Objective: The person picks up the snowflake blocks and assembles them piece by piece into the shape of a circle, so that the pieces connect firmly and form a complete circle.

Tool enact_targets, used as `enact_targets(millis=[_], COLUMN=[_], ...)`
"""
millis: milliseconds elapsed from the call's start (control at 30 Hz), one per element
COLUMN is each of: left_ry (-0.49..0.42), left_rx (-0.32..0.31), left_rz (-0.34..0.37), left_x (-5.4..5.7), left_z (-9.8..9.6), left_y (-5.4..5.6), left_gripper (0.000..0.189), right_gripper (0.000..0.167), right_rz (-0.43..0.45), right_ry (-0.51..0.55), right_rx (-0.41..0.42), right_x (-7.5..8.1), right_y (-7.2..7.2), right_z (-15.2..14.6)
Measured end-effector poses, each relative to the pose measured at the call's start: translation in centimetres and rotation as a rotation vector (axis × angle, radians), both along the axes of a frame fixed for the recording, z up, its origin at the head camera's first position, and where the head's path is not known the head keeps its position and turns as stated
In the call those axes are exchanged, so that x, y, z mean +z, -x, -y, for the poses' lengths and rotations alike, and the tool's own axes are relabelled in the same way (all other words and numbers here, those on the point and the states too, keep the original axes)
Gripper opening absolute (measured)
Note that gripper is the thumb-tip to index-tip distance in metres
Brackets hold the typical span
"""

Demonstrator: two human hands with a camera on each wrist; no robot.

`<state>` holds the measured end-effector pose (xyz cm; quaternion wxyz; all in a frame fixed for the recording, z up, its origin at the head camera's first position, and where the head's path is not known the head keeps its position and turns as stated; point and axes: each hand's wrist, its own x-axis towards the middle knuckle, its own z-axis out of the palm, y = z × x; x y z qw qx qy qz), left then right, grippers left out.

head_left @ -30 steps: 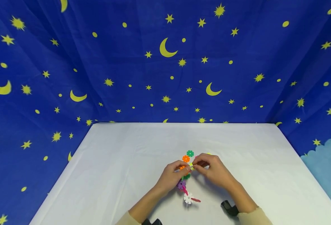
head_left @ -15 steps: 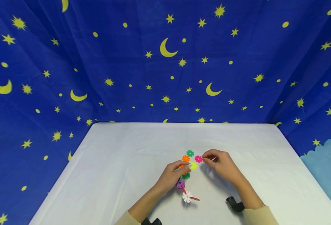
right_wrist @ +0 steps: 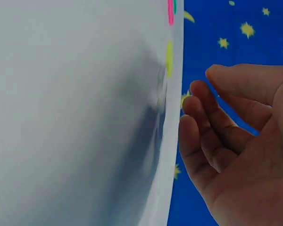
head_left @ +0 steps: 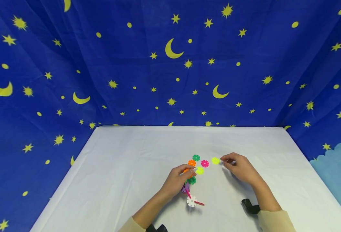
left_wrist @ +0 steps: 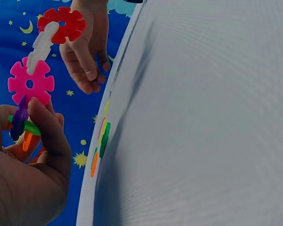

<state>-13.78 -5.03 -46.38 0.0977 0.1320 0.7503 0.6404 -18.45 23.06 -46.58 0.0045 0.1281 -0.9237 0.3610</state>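
Note:
My left hand [head_left: 177,180] pinches a chain of interlocking snowflake discs, partly hidden behind the fingers. In the left wrist view the chain shows a red disc [left_wrist: 68,26], a white disc [left_wrist: 41,47] seen nearly edge-on, and a pink disc [left_wrist: 30,84]. A purple disc [left_wrist: 20,117], a green one [left_wrist: 32,128] and an orange one [left_wrist: 27,140] sit at the fingertips. My right hand [head_left: 241,167] hovers over the table with fingers loosely bent and nothing between them. Its fingertips are right beside a loose yellow disc [head_left: 215,160].
Several loose discs lie just beyond the left hand: pink [head_left: 205,163], green [head_left: 196,157], orange [head_left: 192,162] and another yellow disc [head_left: 199,170]. The white table [head_left: 124,167] is backed by a blue star-patterned curtain [head_left: 147,74].
My right hand has moved away from the left hand, to the right past the pink disc, and the far yellow disc is uncovered. The left hand stays put; the hanging chain shifts slightly.

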Motion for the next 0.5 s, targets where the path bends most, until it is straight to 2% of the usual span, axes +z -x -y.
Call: enact_targets(millis=[133,233,500], left_ry=[0.004,-0.001,0.019], left_rx=[-0.001,-0.004,0.003], left_rz=[-0.003,-0.007,-0.007], left_x=[-0.1,-1.4,-1.4], left_z=[0.0,0.0,0.0], left_y=[0.1,0.7,0.6], left_gripper=[0.027,0.028,0.03], right_gripper=[0.025,0.029,0.032], right_rz=[0.014,0.018,0.003], right_ry=[-0.033,-0.066,-0.123], right_rx=[0.015,0.018,0.021], right_x=[-0.1,-0.5,-1.1], right_y=[0.0,0.1,0.4], right_z=[-0.6,-0.7,-0.9])
